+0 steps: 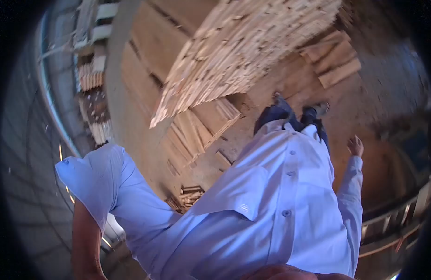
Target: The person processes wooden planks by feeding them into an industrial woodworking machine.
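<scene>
Wooden boards [234,51], unevenly stacked, could slide if bumped; right hand [355,145] hangs loosely open, left hand unseen, grip unclear.

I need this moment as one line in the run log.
right hand: low, nothing seen in it | left arm: bent, hand out of view | large wood stack: ahead | loose boards: on floor
</scene>
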Demonstrator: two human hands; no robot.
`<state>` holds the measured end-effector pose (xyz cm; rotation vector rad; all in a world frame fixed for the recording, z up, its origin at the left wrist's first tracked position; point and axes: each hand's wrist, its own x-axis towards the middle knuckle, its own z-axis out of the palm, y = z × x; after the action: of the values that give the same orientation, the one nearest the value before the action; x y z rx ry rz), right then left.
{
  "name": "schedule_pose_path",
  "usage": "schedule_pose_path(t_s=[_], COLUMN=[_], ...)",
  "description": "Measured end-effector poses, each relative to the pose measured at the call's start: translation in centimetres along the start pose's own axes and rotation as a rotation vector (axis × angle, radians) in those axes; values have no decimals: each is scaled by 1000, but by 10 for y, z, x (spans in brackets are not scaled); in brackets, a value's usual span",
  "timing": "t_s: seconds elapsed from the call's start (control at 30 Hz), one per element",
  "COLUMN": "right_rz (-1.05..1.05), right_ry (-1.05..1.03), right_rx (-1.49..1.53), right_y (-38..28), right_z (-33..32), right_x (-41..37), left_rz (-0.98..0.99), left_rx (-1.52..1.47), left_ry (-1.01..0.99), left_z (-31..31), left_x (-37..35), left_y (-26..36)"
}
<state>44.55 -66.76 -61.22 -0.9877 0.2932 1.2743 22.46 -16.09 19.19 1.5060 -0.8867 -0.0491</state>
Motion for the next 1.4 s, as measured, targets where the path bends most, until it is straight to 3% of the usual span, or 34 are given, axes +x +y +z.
schedule_pose_path(t_s=[0.03, 0.13, 0.23, 0.3, 0.37, 0.47, 0.57, 0.63, 0.77, 0.83, 0.9, 1.0, 1.17, 1.2, 1.27, 1.33, 1.4], right_rz=[-44, 13, 94, 74, 57, -118, -120, -134, -53, -4, 46, 27, 45, 24, 47, 66, 9], right_ry=[-367, -65, -25, 254, 377, 280, 392, 499, 592, 765, 801, 908, 938, 927, 928, 934, 904], right_rx=[106, -157, 62, -135, -251, 0, -200, -88, -401, -318, -227, -319, -502, -362, -337, -181, 68], right_y=[-4, -32, -54, -67, -71, -47, -13, 17, 80, 104, 129, 157, 200, 196, 180, 152, 126], right_z=[-41, -65, -56, -1, 44, 77, 104, 121, 133, 158, 158, 158, 152, 160, 165, 171, 167], right_x=[17, 40, 58, 58, 55, 46, 22, -3, -67, -102, -122, -144, -150, -149, -141, -135, -125], left_rz=[-8, -17, 18, 36, 58, 74, 107, 148, 324, 406, 459, 493, 373, 349, 314, 100, -317], left_rx=[4, 12, -2, -12, -23, -39, -79, -116, -237, -297, -344, -356, -87, -36, 162, 345, 459], left_ry=[1, -5, -15, -28, -39, -67, -114, -161, -345, -429, -502, -521, -326, -286, -5, 430, 473], left_z=[3, 11, 16, 19, 21, 24, 18, 9, -30, -51, -70, -96, -150, -158, -144, -96, -93], left_x=[4, 11, 9, 8, 4, -3, -11, -16, -17, -22, -28, -25, -35, -36, -16, 20, 37], left_y=[3, 12, 20, 25, 29, 37, 44, 48, 54, 57, 59, 56, 5, -15, -76, -147, -215])
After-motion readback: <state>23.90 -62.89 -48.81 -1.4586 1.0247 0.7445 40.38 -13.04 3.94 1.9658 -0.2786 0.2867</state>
